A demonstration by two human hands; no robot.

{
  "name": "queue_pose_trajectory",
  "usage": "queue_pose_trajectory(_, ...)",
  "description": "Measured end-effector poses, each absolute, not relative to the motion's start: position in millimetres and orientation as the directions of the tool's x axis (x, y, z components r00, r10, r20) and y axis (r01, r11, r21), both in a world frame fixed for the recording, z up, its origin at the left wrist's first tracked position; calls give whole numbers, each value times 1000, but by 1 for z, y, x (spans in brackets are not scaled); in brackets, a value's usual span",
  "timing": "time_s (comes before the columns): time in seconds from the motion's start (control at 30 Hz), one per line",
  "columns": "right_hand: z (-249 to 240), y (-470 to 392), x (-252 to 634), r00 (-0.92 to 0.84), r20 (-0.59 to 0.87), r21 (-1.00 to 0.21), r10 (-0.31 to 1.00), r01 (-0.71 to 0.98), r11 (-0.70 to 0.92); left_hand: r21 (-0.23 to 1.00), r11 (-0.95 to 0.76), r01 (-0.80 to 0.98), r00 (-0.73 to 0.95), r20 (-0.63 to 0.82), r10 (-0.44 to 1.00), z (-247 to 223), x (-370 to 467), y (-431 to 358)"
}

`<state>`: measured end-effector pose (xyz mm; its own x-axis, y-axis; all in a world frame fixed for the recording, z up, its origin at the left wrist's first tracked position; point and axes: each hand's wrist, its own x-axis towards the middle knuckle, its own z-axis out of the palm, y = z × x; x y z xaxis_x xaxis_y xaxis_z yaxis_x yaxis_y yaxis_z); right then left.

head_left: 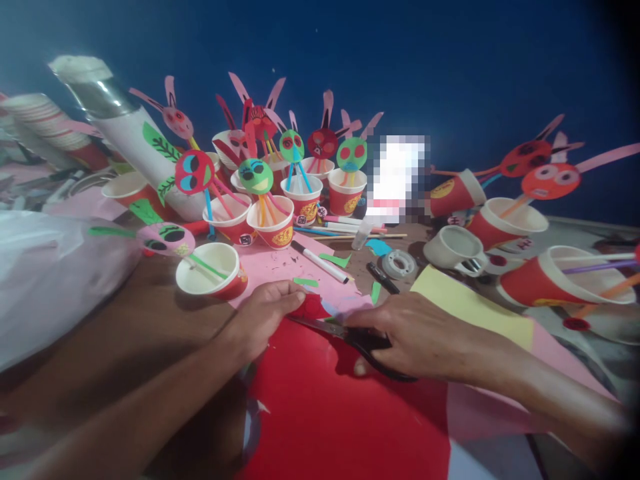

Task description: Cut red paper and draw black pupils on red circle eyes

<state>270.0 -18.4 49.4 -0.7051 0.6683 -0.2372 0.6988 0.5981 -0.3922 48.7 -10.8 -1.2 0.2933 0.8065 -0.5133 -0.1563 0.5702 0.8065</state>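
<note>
Your desk point(163, 310) is brown and smooth, with a plain deep-blue wall point(320, 47) rising behind it. Pink paper point(270, 263) covers part of its middle, strewn with small green scraps, and a glossy red sheet point(350, 427) spreads flat below your hands. A yellow sheet point(470, 310) lies beyond your right forearm, partly over more pink paper.

Your left hand point(267, 313) pinches a small red piece point(307, 307) between thumb and fingers, just above the red sheet's far edge. Your right hand point(417, 337) grips the scissors point(373, 345) by their black plastic handles; the thin metal blades meet the piece's lower edge, but you cannot tell how far apart they stand.

Beyond, red paper cups point(273, 233) with pale rims and gold prints hold bright straws point(209, 210) topped by round or oval paper heads point(195, 171) with long strip ears. One white-barrelled marker point(320, 261) lies slantwise on the pink paper; a ring-shaped tape roll point(387, 265) rests near a pale, rounded mug point(450, 247). On the left, a crinkled white plastic bag point(55, 273) bulges, and a shiny-necked flask point(120, 137) with green leaves leans in view beside a stack of cups point(47, 123).
</note>
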Motion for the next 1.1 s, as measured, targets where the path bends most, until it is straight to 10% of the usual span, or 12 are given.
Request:
queue_pose_trajectory(0.5, 44, -18, 272, -688, -237, -300, 686, 723, 622, 848, 524, -72, 196, -503, 842, 4, 50, -10)
queue_pose_trajectory(0.77, 15, -28, 287, -686, -64, -208, 725, 719, 663, 874, -326, 360, 85, 317, 945, 28, 34, -22)
queue_pose_trajectory(0.97, 7, -32, 296, -565, 31, -305, 824, 780, 546, 977, 23, 214, 76, -40, 996, 39, 34, -25)
queue_pose_trajectory(1.1, 13, -31, 295, -314, 41, -763, 949, 603, 232, 962, 267, -59, 102, -261, 960, 35, 38, -20)
